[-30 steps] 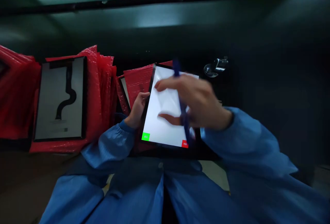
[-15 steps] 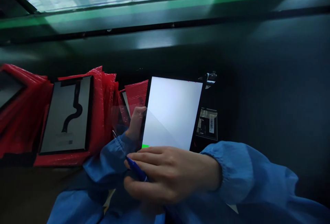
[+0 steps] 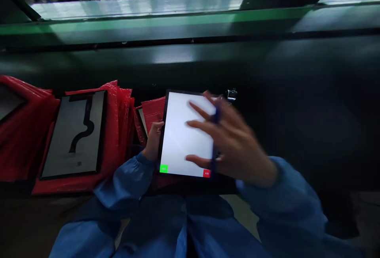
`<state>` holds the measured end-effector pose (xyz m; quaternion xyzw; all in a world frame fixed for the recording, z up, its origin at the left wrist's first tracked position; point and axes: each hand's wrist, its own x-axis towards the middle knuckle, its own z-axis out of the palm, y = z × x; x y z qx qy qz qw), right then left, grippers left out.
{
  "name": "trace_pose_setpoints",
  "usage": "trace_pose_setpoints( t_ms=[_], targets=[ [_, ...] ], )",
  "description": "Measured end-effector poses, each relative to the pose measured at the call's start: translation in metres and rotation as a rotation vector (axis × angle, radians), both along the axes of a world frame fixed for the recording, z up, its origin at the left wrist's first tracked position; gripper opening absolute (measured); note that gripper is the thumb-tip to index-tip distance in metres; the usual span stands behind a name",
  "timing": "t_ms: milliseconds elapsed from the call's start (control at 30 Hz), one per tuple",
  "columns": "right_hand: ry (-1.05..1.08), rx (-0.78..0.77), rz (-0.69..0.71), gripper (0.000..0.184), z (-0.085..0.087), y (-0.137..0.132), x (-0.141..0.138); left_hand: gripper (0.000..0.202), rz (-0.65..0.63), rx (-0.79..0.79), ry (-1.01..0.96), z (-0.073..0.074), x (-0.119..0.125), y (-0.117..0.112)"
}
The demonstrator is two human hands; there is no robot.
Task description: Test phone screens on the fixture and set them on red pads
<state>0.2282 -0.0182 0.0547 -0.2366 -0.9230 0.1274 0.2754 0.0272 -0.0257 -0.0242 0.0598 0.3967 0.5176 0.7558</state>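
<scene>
A lit display panel [image 3: 178, 135] shows plain white, with a green square at its lower left and a red one at its lower right. My left hand [image 3: 152, 141] grips the panel's left edge, thumb at the front and the other fingers hidden. Over the panel's right side is my right hand [image 3: 237, 141], smeared by motion, fingers spread toward the left. A blue pen [image 3: 217, 113] is held among those fingers; whether they touch the screen I cannot tell.
To the left, a panel with a black ribbon cable [image 3: 74, 135] lies on stacked red bubble bags [image 3: 118, 131]. More red bags [image 3: 26, 131] are at far left. A small shiny metal part [image 3: 232, 95] sits behind my right hand. A long ledge [image 3: 178, 48] runs across the back.
My right hand has moved up and right, from below the panel to its right side, keeping the pen. The panel's lower corners are now uncovered. The clear film seen earlier no longer shows.
</scene>
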Motion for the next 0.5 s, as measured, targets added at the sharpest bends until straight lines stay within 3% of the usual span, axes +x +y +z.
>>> trace_pose_setpoints(
  t_ms=[100, 200, 267, 333, 433, 500],
  targets=[
    [-0.151, 0.073, -0.003, 0.069, -0.028, 0.003, -0.020, 0.029, 0.002, -0.001, -0.004, 0.004, 0.001, -0.001],
    [-0.225, 0.117, -0.050, 0.045, -0.047, 0.003, -0.020, 0.031, 0.023, -0.007, -0.037, 0.008, 0.001, -0.002],
    [-0.189, 0.163, -0.081, 0.026, -0.050, 0.000, -0.012, 0.027, 0.035, -0.020, -0.054, 0.009, 0.000, -0.001],
    [-0.118, 0.190, -0.089, 0.022, -0.047, -0.004, -0.002, 0.018, 0.056, -0.019, -0.057, 0.009, -0.001, 0.000],
    [0.075, 0.178, -0.175, 0.033, -0.040, -0.011, 0.016, 0.011, 0.110, 0.000, -0.021, 0.008, -0.002, 0.001],
    [0.254, 0.147, -0.339, 0.043, -0.041, -0.013, 0.032, 0.010, 0.127, 0.007, 0.017, 0.007, -0.003, 0.002]
  ],
)
